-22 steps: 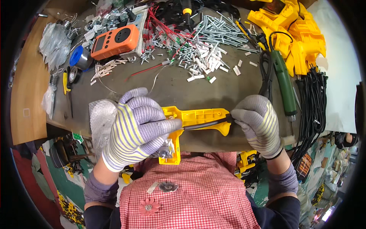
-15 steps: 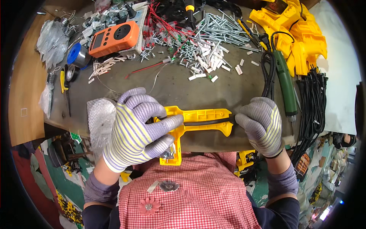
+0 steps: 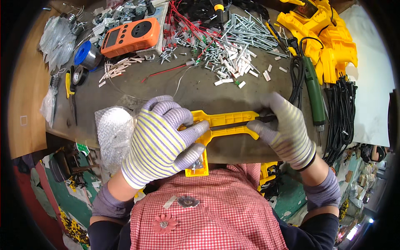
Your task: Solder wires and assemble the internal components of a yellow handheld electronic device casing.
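Observation:
A yellow plastic tool housing half (image 3: pixel 233 118) lies with its hollow side up near the table's front edge. My left hand (image 3: pixel 162 139), in a striped glove, is closed on its left part and covers much of it. A black power cord (image 3: pixel 231 126) runs along the channel of the housing's handle. At the handle's right end my right hand (image 3: pixel 287 131), also gloved, has thumb and fingers closed about the cord; its fingertips are slightly blurred. Small metallic parts show in the housing's lower section, partly hidden by my left hand.
Bubble wrap (image 3: pixel 114 133) lies at left, near cutters (image 3: pixel 70 89) and a solder spool (image 3: pixel 87 56). Behind are an orange meter (image 3: pixel 131 37), screws (image 3: pixel 250 31) and white pieces (image 3: pixel 233 64). At right are a green electric screwdriver (image 3: pixel 313 89), coiled black cords (image 3: pixel 341 112) and yellow housings (image 3: pixel 329 37).
My right hand has moved left onto the cord at the handle's end, its fingers spreading around it. The housing and my left hand appear slightly farther right in the picture.

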Demonstrator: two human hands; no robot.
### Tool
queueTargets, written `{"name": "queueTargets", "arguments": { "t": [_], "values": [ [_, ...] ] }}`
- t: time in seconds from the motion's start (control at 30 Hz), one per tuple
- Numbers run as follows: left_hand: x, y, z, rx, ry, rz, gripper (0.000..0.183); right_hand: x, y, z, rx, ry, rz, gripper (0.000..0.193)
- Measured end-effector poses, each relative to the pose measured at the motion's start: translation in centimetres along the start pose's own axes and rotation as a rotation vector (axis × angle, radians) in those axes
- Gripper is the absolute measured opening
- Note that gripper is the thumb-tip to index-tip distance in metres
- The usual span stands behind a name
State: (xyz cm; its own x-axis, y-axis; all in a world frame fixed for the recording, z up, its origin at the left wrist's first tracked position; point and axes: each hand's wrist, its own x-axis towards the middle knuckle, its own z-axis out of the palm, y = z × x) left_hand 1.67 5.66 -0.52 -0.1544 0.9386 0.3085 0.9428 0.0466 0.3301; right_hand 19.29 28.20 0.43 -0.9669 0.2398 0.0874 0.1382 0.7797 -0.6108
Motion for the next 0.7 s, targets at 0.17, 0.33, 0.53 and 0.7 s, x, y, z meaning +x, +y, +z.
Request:
{"name": "queueTargets", "arguments": {
  "t": [0.17,0.33,0.53,0.7],
  "values": [
    [-0.2,-0.2,0.2,-0.055,0.031,-0.010,0.040,3.8,-1.7,1.3,-0.017,-0.249,-0.055,0.032],
    [-0.5,-0.2,0.4,-0.154,0.072,-0.061,0.048,5.5,-1.6,0.6,0.240,-0.465,0.144,0.030],
    [-0.8,-0.5,0.4,-0.155,0.232,-0.033,0.047,7.0,-3.5,0.7,0.106,-0.590,0.225,0.029],
    [-0.9,-0.5,0.2,-0.237,0.271,-0.090,0.039,7.5,-3.1,2.5,0.088,-0.615,0.135,0.038]
  ]
}}
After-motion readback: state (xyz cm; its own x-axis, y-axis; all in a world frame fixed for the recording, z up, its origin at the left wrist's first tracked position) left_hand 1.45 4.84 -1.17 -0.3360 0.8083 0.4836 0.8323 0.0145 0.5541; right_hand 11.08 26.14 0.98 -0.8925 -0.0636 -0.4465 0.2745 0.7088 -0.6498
